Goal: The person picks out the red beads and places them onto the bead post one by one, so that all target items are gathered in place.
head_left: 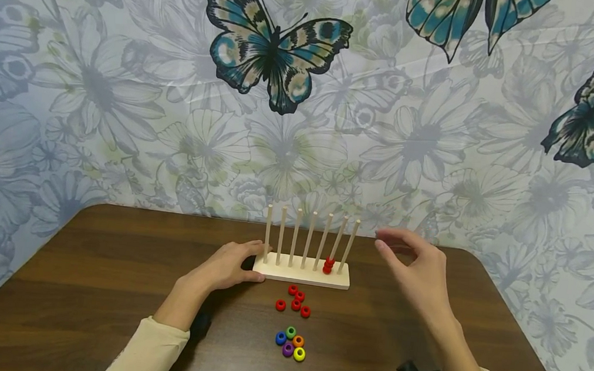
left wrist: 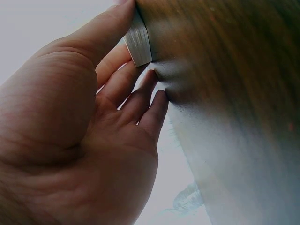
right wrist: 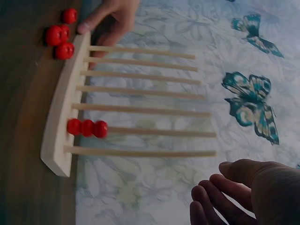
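Note:
A pale wooden peg board (head_left: 302, 273) with several upright pegs stands on the table. My left hand (head_left: 227, 265) holds its left end, thumb in front and fingers behind; the left wrist view shows the end of the base (left wrist: 139, 43) between them. Three red beads (right wrist: 87, 128) are threaded on the second peg from the right, down at the base. To the right of the pegs my right hand (head_left: 419, 273) is raised above the table, thumb and fingers apart, and nothing shows between them. Several loose red beads (head_left: 296, 305) lie in front of the board.
Nearer the table's front edge sits a small cluster of beads: green (head_left: 291, 332), blue (head_left: 280, 338), orange (head_left: 298, 341), purple (head_left: 288, 349) and yellow (head_left: 300, 354). Behind the brown wooden table (head_left: 81, 284) hangs a cloth (head_left: 289, 149) printed with butterflies and flowers.

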Available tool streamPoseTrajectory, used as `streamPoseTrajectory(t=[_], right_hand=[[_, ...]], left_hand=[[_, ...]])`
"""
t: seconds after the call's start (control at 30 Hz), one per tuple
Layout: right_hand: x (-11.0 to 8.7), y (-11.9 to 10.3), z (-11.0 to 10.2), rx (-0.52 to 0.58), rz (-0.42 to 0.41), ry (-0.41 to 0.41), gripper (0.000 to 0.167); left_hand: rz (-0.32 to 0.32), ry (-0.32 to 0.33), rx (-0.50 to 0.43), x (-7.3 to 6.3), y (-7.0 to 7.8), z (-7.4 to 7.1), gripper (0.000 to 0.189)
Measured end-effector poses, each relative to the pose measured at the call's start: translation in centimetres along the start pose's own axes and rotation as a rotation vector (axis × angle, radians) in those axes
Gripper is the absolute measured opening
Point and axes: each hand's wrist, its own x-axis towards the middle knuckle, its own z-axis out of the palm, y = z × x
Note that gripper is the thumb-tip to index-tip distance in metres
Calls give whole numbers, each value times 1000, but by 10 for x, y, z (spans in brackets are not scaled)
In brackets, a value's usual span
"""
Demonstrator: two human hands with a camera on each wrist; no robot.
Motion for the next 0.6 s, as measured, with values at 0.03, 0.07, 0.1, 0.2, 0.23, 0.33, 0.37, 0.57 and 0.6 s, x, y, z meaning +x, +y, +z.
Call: streamPoseTrajectory(t=[0.03, 0.07, 0.1, 0.2, 0.23, 0.33, 0.37, 0.57, 0.6], right_hand=[[-1, 0, 4, 6, 4, -17, 17], [-3, 0, 8, 10, 6, -36, 17], [-4, 0, 12, 16, 6, -58, 18], [-11, 0, 27, 42, -4, -127, 17], [-13, 0, 32, 50, -10, -147, 17], [-20, 1, 45, 82, -31, -195, 17], [-22, 1, 49, 90, -35, -210, 17], [-35, -3, 70, 143, -35, -358, 16], [-36, -4, 73, 149, -28, -390, 16]], left_hand=[[0, 1, 2, 0, 0, 0, 65], [0, 2, 5, 0, 0, -1, 65], [-2, 2, 2, 0, 0, -1, 65], [8, 5, 6, 0, -1, 0, 65], [10, 7, 6, 0, -2, 0, 65], [18, 11, 3, 1, -3, 1, 64], [19, 13, 2, 1, -3, 1, 64], [19, 16, 4, 0, -5, 1, 64], [17, 17, 4, -1, -5, 1, 64]])
